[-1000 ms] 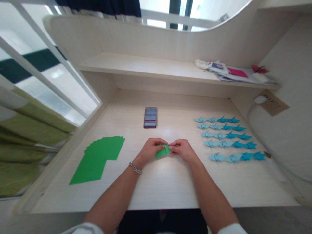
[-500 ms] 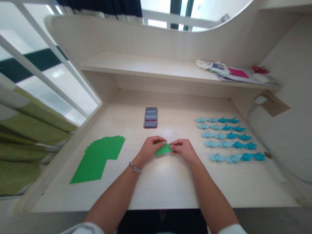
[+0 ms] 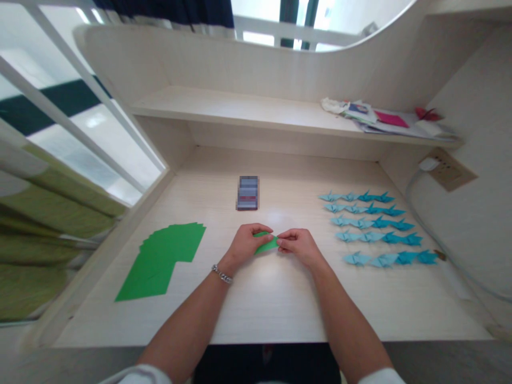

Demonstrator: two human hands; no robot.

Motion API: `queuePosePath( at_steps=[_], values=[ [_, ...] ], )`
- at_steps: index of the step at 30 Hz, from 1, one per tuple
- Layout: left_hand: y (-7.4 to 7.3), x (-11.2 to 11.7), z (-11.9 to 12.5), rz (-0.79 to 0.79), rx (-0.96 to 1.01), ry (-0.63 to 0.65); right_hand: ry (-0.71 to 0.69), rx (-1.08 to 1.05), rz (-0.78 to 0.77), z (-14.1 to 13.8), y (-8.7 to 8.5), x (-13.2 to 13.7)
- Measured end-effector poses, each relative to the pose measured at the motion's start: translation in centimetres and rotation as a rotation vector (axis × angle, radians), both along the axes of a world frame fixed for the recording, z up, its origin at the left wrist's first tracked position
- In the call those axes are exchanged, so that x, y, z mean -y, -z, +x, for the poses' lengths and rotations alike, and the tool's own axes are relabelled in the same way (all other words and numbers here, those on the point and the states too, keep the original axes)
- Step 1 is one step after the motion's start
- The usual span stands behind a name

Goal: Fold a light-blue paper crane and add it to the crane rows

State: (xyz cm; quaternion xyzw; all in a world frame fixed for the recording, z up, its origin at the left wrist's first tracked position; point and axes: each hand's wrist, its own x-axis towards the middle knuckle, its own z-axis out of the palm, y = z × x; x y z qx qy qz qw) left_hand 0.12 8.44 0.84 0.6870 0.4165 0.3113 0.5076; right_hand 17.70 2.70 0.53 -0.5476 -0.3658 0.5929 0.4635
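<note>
Both hands [image 3: 276,244] pinching folded green paper [image 3: 265,244]

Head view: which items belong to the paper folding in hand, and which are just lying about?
In hand:
- green fold, pinched between left hand and right hand
- green sheets, fanned at left
- blue cranes, in rows at right, likely the same work

Lying about:
- small dark item, blurred, behind the hands
- papers on the shelf
- plug, far right

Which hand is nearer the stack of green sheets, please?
Left. Both pinch the folded paper right of the green sheets; left hand nearer, right hand beyond it.
</note>
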Motion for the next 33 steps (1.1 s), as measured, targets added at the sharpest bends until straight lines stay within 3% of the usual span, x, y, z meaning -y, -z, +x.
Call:
queuePosePath(
  at_steps=[9, 16, 24, 33],
  values=[
    [0.45, -0.28, -0.13, -0.035, 0.037, -0.022, 0.034, 0.095, 0.085, 0.02, -0.05, -0.07],
    [0.1, -0.16, -0.27, -0.066, -0.024, 0.142, -0.061, 0.281, 0.17, 0.27, 0.05, 0.1],
    [0.44, -0.24, 0.0, -0.063, 0.023, 0.072, 0.122, 0.198, 0.238, 0.07, -0.03, -0.09],
    [-0.01, 0.22, 0.19, 0.002, -0.025, 0.108, 0.144, 0.264, 0.301, -0.37, -0.38, 0.23]
  ],
)
